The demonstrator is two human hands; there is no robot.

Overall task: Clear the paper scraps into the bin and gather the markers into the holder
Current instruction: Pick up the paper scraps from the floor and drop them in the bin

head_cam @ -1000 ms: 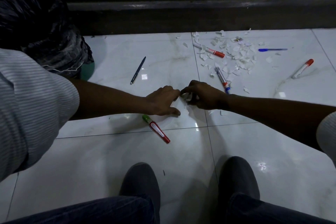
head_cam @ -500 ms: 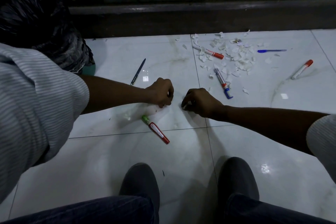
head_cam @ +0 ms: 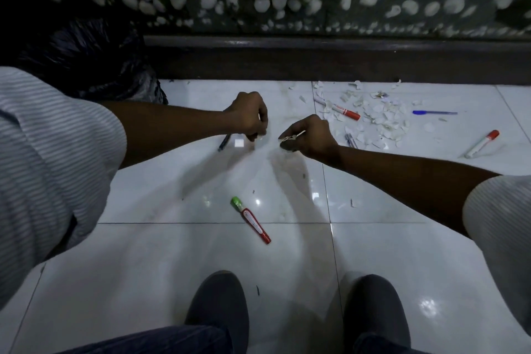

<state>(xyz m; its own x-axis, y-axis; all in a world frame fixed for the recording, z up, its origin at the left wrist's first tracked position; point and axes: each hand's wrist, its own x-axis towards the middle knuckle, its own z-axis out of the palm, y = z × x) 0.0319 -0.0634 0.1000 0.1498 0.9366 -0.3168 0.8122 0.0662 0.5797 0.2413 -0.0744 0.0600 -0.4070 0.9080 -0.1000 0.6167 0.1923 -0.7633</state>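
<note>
My left hand (head_cam: 248, 115) is fisted above the white floor tiles, with bits of paper showing at its fingertips. My right hand (head_cam: 309, 135) is closed on several white paper scraps that stick out between its fingers. A heap of torn paper scraps (head_cam: 382, 119) lies on the floor to the right. A red-capped marker (head_cam: 343, 112) lies at its left edge. Another marker (head_cam: 351, 140) is partly hidden behind my right wrist. Far right lies a white marker with a red cap (head_cam: 482, 144). A red marker with a green cap (head_cam: 250, 219) lies near my feet. The bin with a black liner (head_cam: 94, 66) stands at the far left.
A dark pen (head_cam: 224, 142) pokes out under my left forearm and a blue pen (head_cam: 434, 112) lies beyond the scrap heap. A dark raised ledge (head_cam: 330, 57) with white pebbles behind it borders the floor. My two shoes (head_cam: 218, 304) are at the bottom.
Both hands have lifted from the floor with scraps pinched in them and drawn apart, the left moving up and toward the bin side. The view has tilted forward.
</note>
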